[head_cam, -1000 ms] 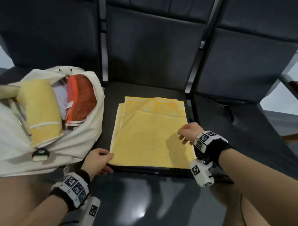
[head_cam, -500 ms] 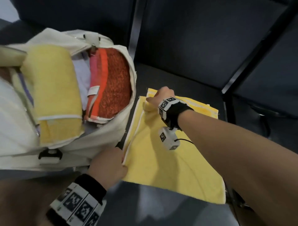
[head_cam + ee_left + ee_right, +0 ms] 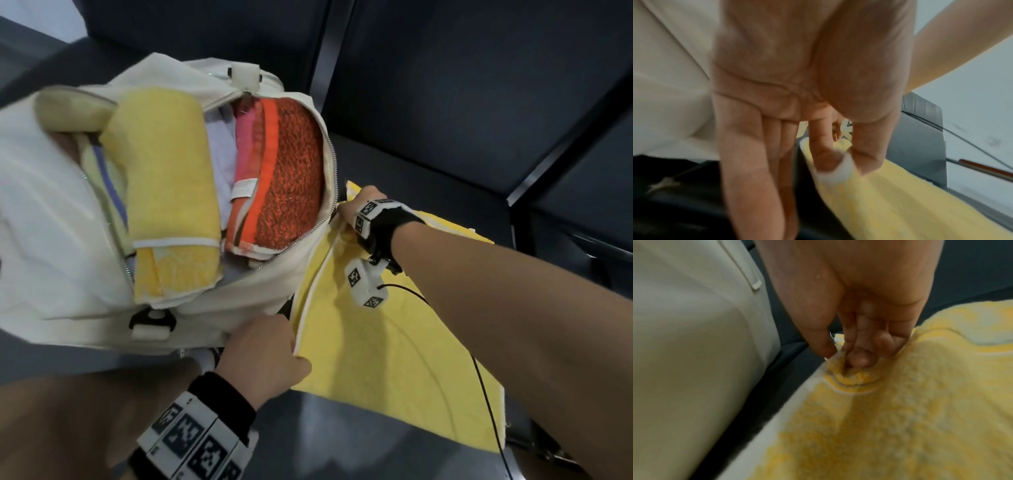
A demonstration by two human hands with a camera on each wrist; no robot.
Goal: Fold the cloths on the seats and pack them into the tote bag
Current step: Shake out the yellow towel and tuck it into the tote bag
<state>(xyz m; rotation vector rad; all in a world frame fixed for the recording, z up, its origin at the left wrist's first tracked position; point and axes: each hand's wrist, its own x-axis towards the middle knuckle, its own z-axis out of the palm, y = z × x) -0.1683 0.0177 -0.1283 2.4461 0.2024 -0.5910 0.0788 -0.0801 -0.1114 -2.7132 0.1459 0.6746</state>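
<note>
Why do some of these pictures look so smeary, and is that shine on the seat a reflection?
Head view: mostly sharp, wide-angle bending at the edges, and a pale glare on the glossy seat front. Left wrist view: the left hand looms large and soft. Right wrist view: the yellow towel is blurred, as is the tote bag.

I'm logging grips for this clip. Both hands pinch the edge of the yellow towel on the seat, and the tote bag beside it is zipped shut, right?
Not quite. The tote bag is unzipped and open, with folded cloths showing inside, as the head view shows. The rest holds: the left hand and right hand each pinch the yellow towel.
</note>
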